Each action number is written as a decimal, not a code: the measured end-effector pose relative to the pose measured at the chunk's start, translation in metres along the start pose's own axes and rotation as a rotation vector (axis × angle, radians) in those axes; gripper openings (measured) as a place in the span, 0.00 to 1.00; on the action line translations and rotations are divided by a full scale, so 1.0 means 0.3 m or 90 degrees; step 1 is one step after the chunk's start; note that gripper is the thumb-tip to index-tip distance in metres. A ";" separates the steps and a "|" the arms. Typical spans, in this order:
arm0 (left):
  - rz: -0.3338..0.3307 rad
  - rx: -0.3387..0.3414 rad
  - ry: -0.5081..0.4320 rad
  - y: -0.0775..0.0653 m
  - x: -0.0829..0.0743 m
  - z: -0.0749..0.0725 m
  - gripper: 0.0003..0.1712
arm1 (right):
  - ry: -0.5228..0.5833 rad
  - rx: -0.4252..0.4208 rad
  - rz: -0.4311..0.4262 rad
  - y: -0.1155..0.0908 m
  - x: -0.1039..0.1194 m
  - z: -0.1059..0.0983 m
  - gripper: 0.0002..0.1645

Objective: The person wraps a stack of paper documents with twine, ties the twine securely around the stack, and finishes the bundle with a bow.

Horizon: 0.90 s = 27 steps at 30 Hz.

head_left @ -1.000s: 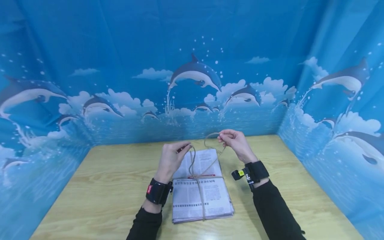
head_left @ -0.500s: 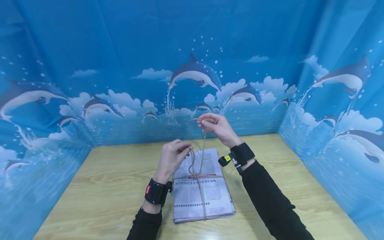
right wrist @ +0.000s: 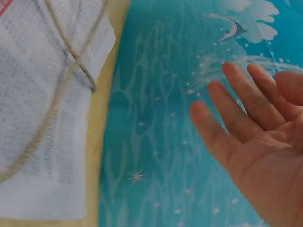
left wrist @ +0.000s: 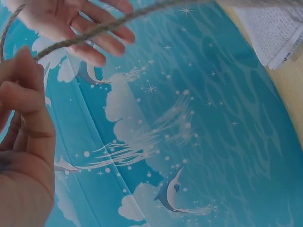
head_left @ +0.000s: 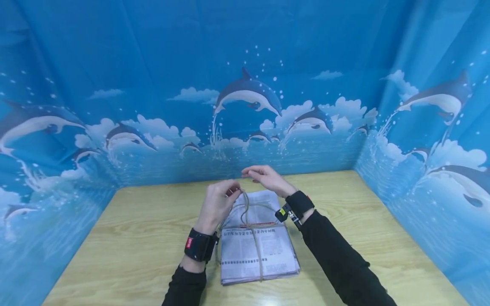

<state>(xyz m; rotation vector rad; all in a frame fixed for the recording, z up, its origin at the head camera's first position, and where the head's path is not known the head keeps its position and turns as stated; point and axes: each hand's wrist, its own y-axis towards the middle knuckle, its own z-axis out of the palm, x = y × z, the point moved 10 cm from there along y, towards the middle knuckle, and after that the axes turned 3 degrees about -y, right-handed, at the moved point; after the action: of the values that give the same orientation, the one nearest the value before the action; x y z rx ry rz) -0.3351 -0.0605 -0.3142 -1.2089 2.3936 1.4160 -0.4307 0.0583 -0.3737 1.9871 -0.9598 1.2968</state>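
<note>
Your left hand (head_left: 218,203) pinches a strand of rough, fibrous twine (head_left: 245,203) between thumb and curled fingers, just above the far end of the paper. Your right hand (head_left: 264,177) hovers just beyond it with fingers straight and spread, holding nothing; from the right wrist its palm shows bare. The twine runs down from your left fingers to a knot, where it crosses over a flat, rectangular stack of newspapers (head_left: 258,246). That bundle lies on the pale wooden table (head_left: 134,238), near you and between your forearms. A blue dolphin-print cloth (head_left: 245,97) hangs around the table.
</note>
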 end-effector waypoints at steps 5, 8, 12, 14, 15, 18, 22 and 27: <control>-0.015 -0.017 0.018 0.000 0.009 -0.006 0.06 | 0.038 -0.051 -0.004 -0.051 -0.031 -0.038 0.22; -0.029 -0.023 0.028 0.001 0.017 -0.005 0.05 | 0.019 -0.083 -0.020 -0.085 -0.018 -0.059 0.19; -0.052 -0.029 0.045 -0.004 0.030 -0.002 0.06 | -0.015 -0.114 -0.049 -0.122 0.008 -0.072 0.16; -0.060 -0.030 0.047 -0.009 0.035 0.001 0.07 | -0.033 -0.123 -0.061 -0.139 0.020 -0.066 0.14; -0.060 -0.030 0.048 -0.010 0.036 0.003 0.07 | -0.041 -0.124 -0.066 -0.148 0.025 -0.061 0.14; -0.049 -0.028 0.042 -0.013 0.030 0.011 0.08 | -0.059 -0.123 -0.073 -0.169 0.031 -0.037 0.14; -0.007 -0.015 0.024 -0.012 0.009 0.030 0.07 | -0.057 -0.125 -0.074 -0.183 0.030 -0.007 0.16; 0.031 0.001 0.005 -0.015 -0.005 0.053 0.07 | -0.053 -0.141 -0.073 -0.180 0.026 0.005 0.15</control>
<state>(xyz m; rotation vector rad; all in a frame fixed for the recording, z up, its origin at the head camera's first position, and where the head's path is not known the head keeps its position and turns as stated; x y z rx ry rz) -0.3355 -0.0484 -0.3255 -1.1648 2.4453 1.4261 -0.3841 0.0863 -0.3713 1.9056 -0.9692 1.0067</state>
